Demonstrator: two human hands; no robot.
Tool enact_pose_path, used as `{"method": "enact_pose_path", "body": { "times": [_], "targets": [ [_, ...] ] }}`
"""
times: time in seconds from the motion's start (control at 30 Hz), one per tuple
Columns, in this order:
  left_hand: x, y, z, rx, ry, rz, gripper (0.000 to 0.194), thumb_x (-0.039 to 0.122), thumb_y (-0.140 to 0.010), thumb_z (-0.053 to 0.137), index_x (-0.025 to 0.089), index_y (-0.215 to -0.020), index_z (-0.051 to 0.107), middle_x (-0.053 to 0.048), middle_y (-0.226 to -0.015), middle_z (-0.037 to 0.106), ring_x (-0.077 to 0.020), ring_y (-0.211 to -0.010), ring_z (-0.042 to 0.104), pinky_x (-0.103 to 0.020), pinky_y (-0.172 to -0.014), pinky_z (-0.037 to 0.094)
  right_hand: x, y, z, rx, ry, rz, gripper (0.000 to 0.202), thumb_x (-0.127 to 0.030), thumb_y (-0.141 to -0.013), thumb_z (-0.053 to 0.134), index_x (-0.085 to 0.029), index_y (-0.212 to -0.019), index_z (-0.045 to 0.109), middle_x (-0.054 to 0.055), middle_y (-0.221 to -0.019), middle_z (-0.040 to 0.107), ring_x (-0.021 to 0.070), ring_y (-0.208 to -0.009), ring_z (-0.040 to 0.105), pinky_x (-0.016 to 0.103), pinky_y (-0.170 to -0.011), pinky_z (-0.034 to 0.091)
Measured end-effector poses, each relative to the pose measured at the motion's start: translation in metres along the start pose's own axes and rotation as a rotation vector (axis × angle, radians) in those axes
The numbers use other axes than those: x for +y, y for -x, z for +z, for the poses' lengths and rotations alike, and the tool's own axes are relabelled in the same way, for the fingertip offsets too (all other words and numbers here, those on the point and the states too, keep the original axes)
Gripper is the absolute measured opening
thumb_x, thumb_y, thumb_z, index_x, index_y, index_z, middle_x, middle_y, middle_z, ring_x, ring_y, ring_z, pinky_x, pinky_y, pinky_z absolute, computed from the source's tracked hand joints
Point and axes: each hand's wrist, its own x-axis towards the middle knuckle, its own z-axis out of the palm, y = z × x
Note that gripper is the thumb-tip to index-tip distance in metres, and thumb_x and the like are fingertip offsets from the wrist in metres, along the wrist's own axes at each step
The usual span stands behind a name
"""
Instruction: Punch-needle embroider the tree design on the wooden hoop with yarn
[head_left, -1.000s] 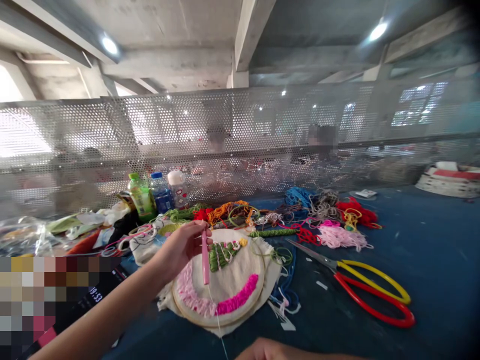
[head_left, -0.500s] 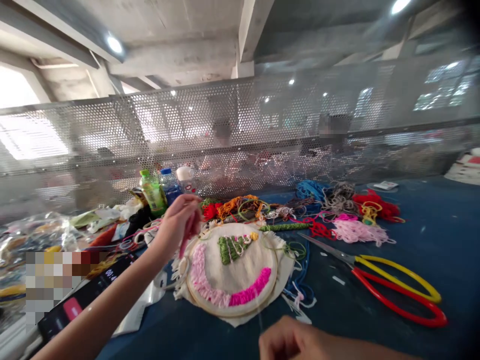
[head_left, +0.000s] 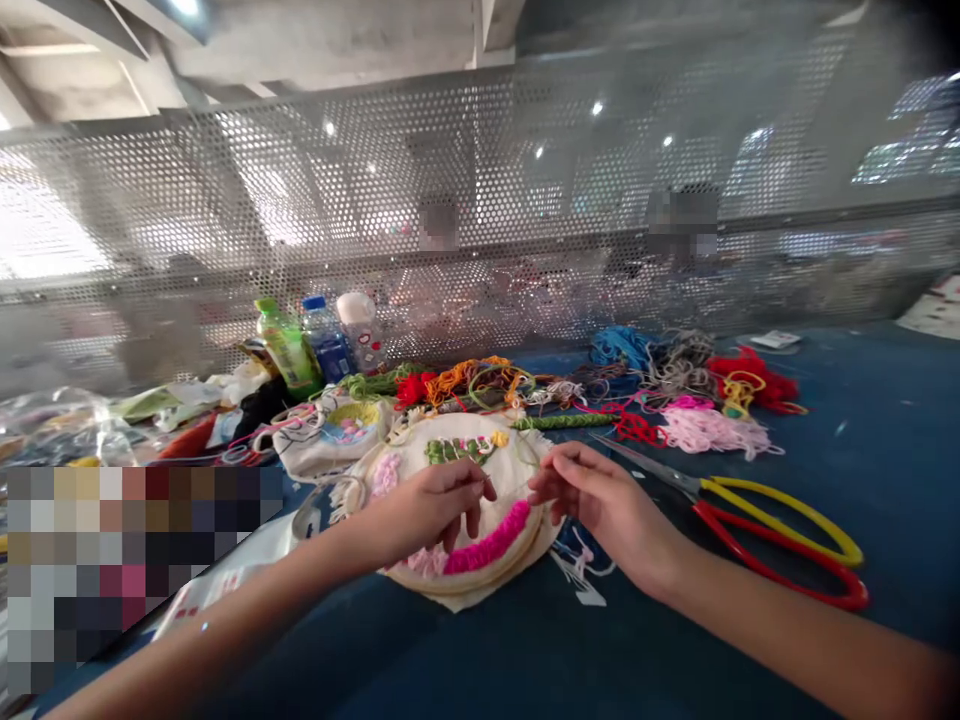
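A round embroidery hoop with pale cloth lies on the table. The cloth bears a pink and magenta curved band and a green stitched patch. Over the hoop's middle is my left hand, its thumb and forefinger pinched on something too small to make out. My right hand hovers at the hoop's right edge, fingers curved and a little apart, with nothing visible in them. A small gap separates the two hands. Red and yellow scissors rest to the right, their blades partly behind my right hand.
Coloured yarn runs along the back, below a perforated metal screen. Pink yarn lies at the right. Three bottles stand at the back left, near a second stitched cloth and plastic bags.
My left hand has moved right and down over the hoop. My right hand has risen from the lower edge to the hoop's right side. The view has tilted down.
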Motion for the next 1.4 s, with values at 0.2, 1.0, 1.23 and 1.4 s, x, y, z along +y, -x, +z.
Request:
{"method": "enact_pose_path", "body": {
  "times": [0.2,1.0,1.23,1.4],
  "targets": [
    [0.001,0.002,0.004,-0.052,0.045,-0.044,0.018,0.035,-0.088,0.052,0.019,-0.092,0.060,0.000,-0.065,0.061,-0.0089,-0.038,0.049,-0.018,-0.036,0.038,-0.005,0.001,-0.003,0.020,0.027,-0.034,0.018,-0.035,-0.084,0.067,-0.018,-0.087,0.061,0.004,-0.082,0.072,0.0182,-0.076,0.069,0.026,-0.060,0.046],
    [-0.004,-0.005,-0.010,-0.219,0.242,-0.058,0.022,0.030,-0.087,0.048,0.017,-0.093,0.065,-0.001,-0.061,0.062,-0.0079,-0.035,0.045,-0.017,-0.035,0.036,-0.012,-0.002,-0.007,0.023,0.059,-0.110,0.018,-0.035,-0.082,0.067,-0.018,-0.086,0.060,0.006,-0.082,0.074,0.0164,-0.064,0.067,0.025,-0.055,0.046],
    [-0.008,-0.006,-0.010,-0.233,0.249,-0.067,0.022,0.029,-0.088,0.049,0.017,-0.094,0.066,-0.001,-0.061,0.062,-0.0078,-0.034,0.044,-0.019,-0.035,0.032,-0.008,-0.003,-0.008,0.014,0.079,-0.116,0.015,-0.033,-0.086,0.063,-0.018,-0.087,0.060,0.007,-0.084,0.073,0.0159,-0.065,0.067,0.025,-0.056,0.046],
    [-0.004,-0.004,-0.008,-0.241,0.255,-0.067,0.023,0.031,-0.088,0.050,0.017,-0.094,0.067,0.000,-0.059,0.061,-0.0077,-0.035,0.043,-0.019,-0.036,0.032,-0.008,-0.002,-0.006,0.012,0.077,-0.120,0.016,-0.034,-0.085,0.065,-0.018,-0.086,0.060,0.005,-0.082,0.073,0.0156,-0.064,0.066,0.025,-0.054,0.046]
  ]
}}
